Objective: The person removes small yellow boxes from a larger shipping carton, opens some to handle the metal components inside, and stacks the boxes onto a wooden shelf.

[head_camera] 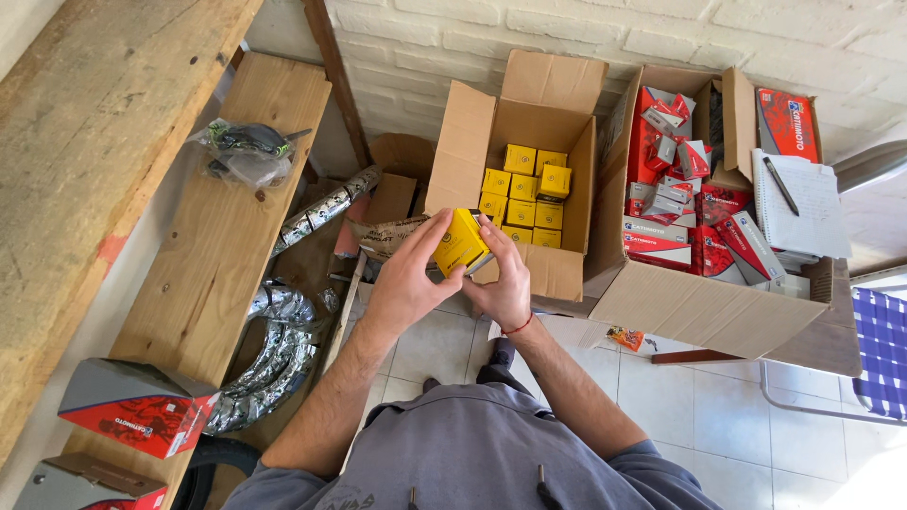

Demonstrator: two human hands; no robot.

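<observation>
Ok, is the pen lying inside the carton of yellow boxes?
No, the pen lies on the spiral notebook atop the carton of red boxes, not among the yellow ones.
</observation>
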